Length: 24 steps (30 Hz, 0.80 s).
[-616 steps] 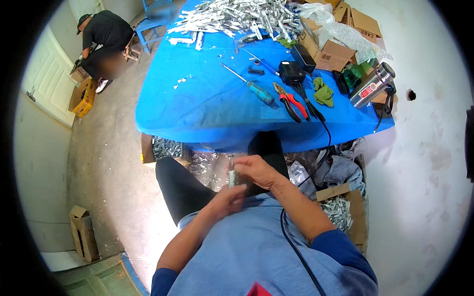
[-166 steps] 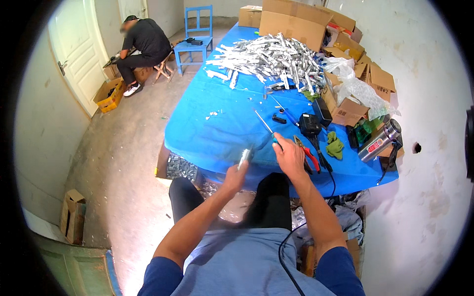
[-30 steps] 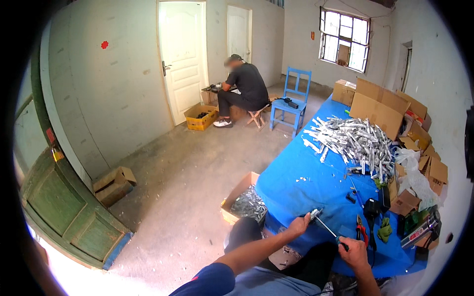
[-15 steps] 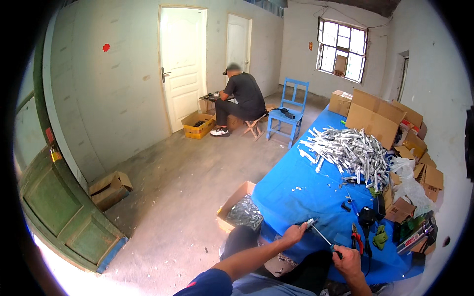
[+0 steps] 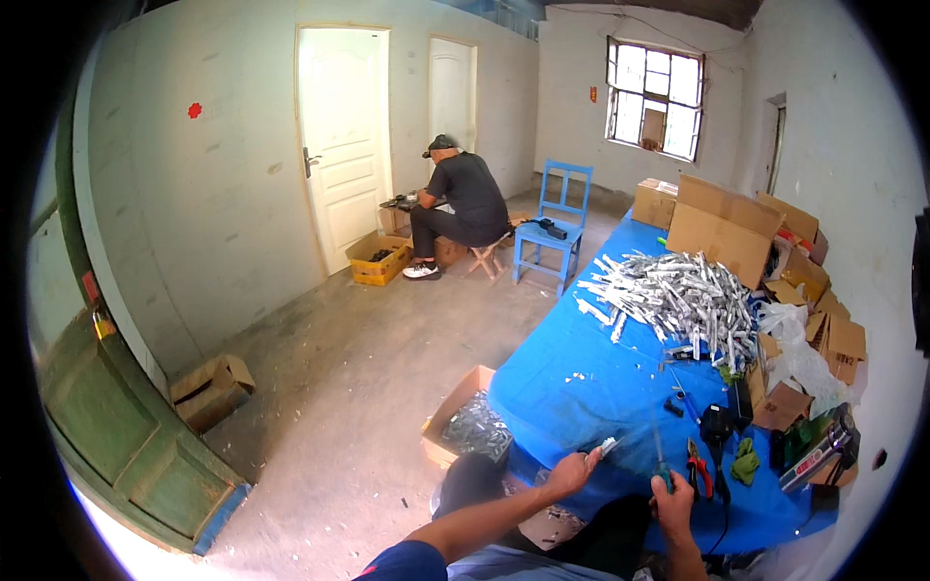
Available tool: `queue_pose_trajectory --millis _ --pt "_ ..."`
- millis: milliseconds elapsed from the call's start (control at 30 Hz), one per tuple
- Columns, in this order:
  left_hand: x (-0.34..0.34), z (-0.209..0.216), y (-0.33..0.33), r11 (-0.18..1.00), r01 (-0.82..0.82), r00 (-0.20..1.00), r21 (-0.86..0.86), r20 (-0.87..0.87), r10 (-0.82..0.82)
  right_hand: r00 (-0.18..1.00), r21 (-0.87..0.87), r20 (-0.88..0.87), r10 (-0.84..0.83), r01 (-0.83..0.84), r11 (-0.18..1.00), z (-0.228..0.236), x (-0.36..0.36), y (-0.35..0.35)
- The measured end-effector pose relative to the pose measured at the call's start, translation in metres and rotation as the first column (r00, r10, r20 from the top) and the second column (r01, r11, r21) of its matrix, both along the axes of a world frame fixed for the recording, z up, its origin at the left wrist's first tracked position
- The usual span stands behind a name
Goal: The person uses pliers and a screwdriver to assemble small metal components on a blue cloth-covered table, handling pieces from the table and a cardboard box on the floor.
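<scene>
At the near edge of the blue-covered table, my left hand (image 5: 570, 474) is closed on a small white-and-silver piece (image 5: 607, 446). Its far end sticks out past my fingertips; its exact kind is too small to make out. My right hand (image 5: 673, 502) grips a screwdriver (image 5: 662, 473) by its dark teal handle. The shaft points away from me over the cloth, blurred and apart from the piece. To the right of that hand lie red-handled pliers (image 5: 697, 465) and a black power adapter (image 5: 718, 426) with a cable.
A large heap of silvery-white strips (image 5: 683, 300) covers the table's middle. Cardboard boxes (image 5: 725, 228) and a clear plastic bag (image 5: 802, 353) line its right side. A carton of small pieces (image 5: 475, 426) stands on the floor at left. Another person (image 5: 463, 198) sits farther off near a blue chair (image 5: 552, 232).
The screwdriver's tip has come away from the piece in my left hand, and its shaft has swung from leaning left to pointing nearly straight ahead. The whole view has shifted slightly.
</scene>
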<state>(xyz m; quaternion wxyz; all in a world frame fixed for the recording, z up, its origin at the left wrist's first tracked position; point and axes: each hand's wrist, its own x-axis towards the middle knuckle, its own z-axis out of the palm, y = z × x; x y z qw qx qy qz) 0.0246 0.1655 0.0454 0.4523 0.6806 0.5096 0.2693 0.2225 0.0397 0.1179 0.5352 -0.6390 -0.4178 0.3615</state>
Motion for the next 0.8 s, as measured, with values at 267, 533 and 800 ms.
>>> queue_pose_trajectory --millis 267,533,800 --pt "-0.003 0.027 -0.078 0.973 0.223 0.961 -0.067 0.182 -0.207 0.932 0.089 -0.353 -0.078 0.116 0.989 -0.023 -0.052 0.011" --pt "-0.005 -0.018 -0.111 0.904 0.336 0.901 -0.263 0.370 -0.228 0.946 0.082 -0.215 -0.244 0.266 0.960 -0.042 -0.063 -0.019" --pt "-0.008 -0.033 -0.121 0.770 0.516 0.770 -0.375 0.596 -0.226 0.996 0.101 0.065 -0.059 0.052 0.994 -0.044 -0.060 -0.049"
